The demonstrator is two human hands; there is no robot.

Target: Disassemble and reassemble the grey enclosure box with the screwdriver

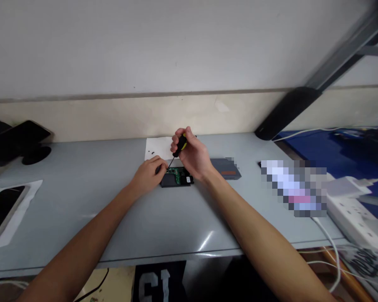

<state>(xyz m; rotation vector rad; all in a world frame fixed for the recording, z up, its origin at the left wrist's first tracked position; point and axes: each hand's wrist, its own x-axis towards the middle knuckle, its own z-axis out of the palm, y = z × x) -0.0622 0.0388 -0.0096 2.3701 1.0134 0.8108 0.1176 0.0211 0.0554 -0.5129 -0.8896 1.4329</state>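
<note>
A small black device with a green circuit board (pixel 177 177) lies on the grey table, near its back. My right hand (pixel 193 153) is wrapped round the black and yellow handle of a screwdriver (pixel 180 144), whose thin shaft slants down to the board's upper left part. At the device's left end, my left hand (pixel 151 173) has its fingers closed beside the screwdriver tip; a small dark thing shows between them, too small to name. Behind the device is a white paper (pixel 157 147) with tiny dark pieces on it. A dark grey cover (pixel 225 168) lies just right of the device.
A phone on a stand (pixel 22 138) is at the back left, and a dark tablet-like item (pixel 3 209) rests on white paper below it. To the right are a blurred-out screen (pixel 290 184), a white power strip (pixel 355 218) with cables, and a black post (pixel 286 113).
</note>
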